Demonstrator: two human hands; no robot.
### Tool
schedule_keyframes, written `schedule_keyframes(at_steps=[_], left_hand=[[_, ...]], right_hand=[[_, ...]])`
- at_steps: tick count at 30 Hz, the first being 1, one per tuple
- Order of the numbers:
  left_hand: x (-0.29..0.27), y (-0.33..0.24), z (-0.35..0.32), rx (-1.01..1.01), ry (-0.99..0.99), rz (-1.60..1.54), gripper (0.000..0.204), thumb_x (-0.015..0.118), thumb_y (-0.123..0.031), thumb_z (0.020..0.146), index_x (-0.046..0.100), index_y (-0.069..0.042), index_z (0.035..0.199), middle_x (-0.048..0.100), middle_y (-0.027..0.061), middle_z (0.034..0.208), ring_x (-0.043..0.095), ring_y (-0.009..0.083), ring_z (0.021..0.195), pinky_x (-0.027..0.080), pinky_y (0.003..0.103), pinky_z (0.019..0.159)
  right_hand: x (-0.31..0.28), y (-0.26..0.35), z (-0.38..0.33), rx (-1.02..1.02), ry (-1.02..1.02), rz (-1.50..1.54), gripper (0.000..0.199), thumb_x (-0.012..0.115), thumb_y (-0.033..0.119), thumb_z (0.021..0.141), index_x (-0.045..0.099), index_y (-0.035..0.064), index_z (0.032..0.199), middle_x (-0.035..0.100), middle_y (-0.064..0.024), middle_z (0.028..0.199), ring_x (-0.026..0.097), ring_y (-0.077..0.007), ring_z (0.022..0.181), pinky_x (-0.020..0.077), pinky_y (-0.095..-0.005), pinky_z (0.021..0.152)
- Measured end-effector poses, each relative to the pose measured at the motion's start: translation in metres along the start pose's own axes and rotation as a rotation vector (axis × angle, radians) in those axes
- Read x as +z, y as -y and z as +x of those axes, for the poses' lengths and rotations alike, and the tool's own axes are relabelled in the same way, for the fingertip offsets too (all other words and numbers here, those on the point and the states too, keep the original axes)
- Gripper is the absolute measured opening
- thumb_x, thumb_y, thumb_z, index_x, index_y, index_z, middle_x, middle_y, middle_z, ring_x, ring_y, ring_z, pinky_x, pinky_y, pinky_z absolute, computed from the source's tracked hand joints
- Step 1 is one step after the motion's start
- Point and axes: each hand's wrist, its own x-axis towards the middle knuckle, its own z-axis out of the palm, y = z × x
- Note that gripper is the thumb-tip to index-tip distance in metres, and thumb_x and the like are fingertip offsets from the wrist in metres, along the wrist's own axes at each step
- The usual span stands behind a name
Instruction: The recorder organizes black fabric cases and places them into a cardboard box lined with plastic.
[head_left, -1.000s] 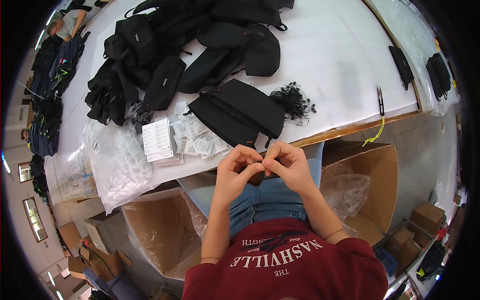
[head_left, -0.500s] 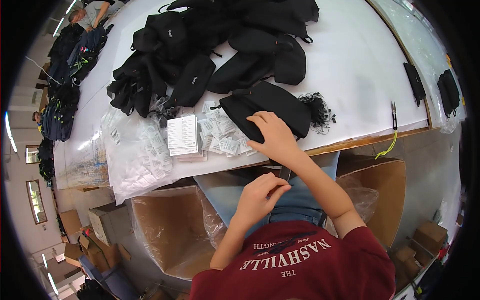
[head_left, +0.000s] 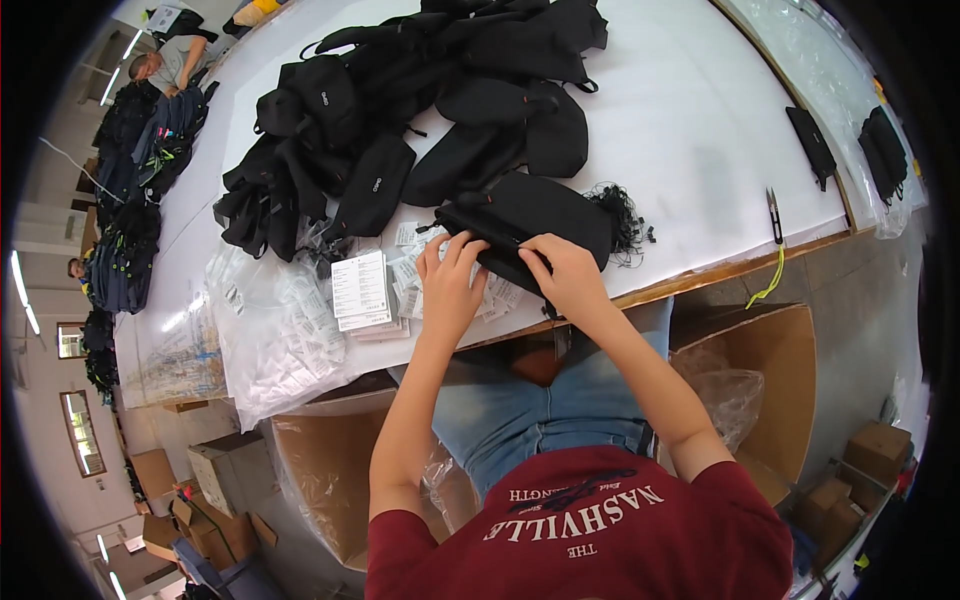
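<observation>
A black zippered pouch [head_left: 540, 212] lies near the front edge of the table, its long side toward me. My left hand [head_left: 452, 283] has its curled fingers on the pouch's near left end, by the zipper. On the near side, right of the middle, my right hand [head_left: 570, 278] pinches the pouch's edge between thumb and fingers. Loose white labels [head_left: 408, 268] lie under and beside my left hand. Left of them sits a stack of printed white cards [head_left: 360, 290]. A bunch of black cords [head_left: 625, 222] touches the pouch's right end.
A heap of black pouches [head_left: 370, 185] covers the table's far middle. Clear plastic bags with labels [head_left: 290, 330] hang over the front edge. Thread snips [head_left: 774, 215] with a yellow-green cord lie right. Open cardboard boxes [head_left: 750, 400] stand below. Another person [head_left: 180, 60] works at far left.
My left hand has risen from above my lap to the pouch's left end. My right hand has shifted down to the pouch's near edge and now pinches it.
</observation>
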Motion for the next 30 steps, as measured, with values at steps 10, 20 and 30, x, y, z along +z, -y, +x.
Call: schedule_keyframes(at_steps=[10,20,30], left_hand=[[-0.04,-0.023,0.008,0.42,-0.151,0.199,0.031,0.07,-0.015,0.066,0.068,-0.023,0.095,0.059,-0.0129,0.096,0.045,0.0144,0.085,0.027,0.033,0.075],[-0.068,-0.047,0.001,0.478,-0.039,0.104,0.028,0.063,-0.008,0.065,0.065,-0.011,0.093,0.061,-0.0049,0.098,0.052,0.0157,0.09,0.035,0.031,0.08],[-0.103,-0.071,-0.03,0.043,0.596,-0.142,0.036,0.065,-0.002,0.065,0.056,-0.006,0.1,0.044,0.0283,0.128,0.048,0.0438,0.11,0.044,0.043,0.09]], right_hand=[[-0.057,0.041,0.001,-0.06,0.013,-0.02,0.006,0.063,0.007,0.083,0.062,0.0017,0.085,0.062,-0.0088,0.079,0.061,-0.0249,0.07,0.047,-0.0302,0.06],[-0.071,0.064,-0.001,-0.106,0.106,0.018,0.004,0.064,0.006,0.081,0.063,0.0025,0.082,0.061,-0.008,0.075,0.06,-0.0236,0.064,0.0461,-0.029,0.056],[-0.063,0.056,-0.007,-0.051,0.242,0.438,0.028,0.068,0.006,0.077,0.062,0.0023,0.104,0.064,-0.0101,0.103,0.059,-0.0228,0.1,0.0452,-0.0306,0.086]])
